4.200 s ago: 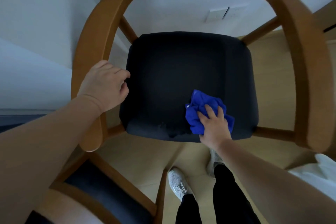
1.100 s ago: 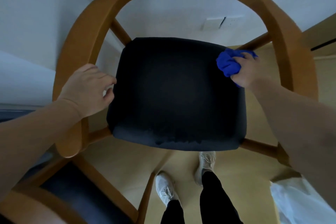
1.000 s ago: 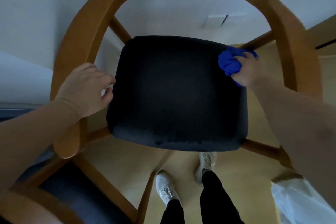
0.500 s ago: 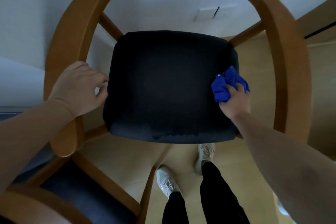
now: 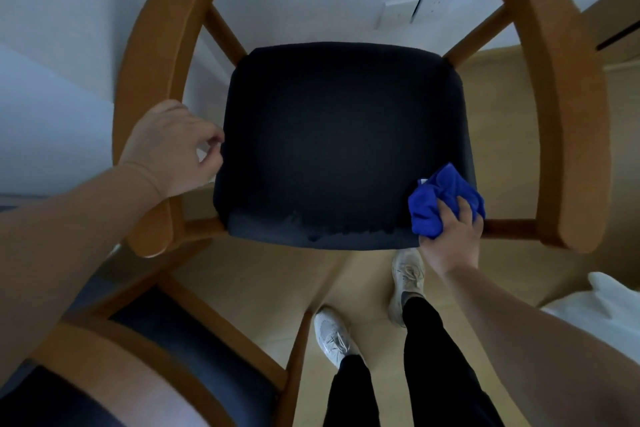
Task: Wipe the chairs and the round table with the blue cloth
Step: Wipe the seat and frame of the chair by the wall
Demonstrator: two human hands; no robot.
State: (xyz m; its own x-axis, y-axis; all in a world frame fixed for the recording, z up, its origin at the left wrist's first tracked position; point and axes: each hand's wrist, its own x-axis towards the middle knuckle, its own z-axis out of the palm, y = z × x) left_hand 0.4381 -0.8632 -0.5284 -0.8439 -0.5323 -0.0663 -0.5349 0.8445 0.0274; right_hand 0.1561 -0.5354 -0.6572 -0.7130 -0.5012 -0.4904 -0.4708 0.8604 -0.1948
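At seat corner (image 5: 391, 234), cloth (image 5: 438, 201) seemingly fills right grip (image 5: 450, 243).

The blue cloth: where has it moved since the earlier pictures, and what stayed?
The right hand, gripping the blue cloth, wiped from the back right corner of the seat along the right edge to its front right corner. The left hand stayed holding the armrest.

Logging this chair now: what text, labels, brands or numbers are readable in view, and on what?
Nothing here can be read.
White tag on the cloth: too small to read.
Wall plates: no legible marking.
Shoes: no legible brand.
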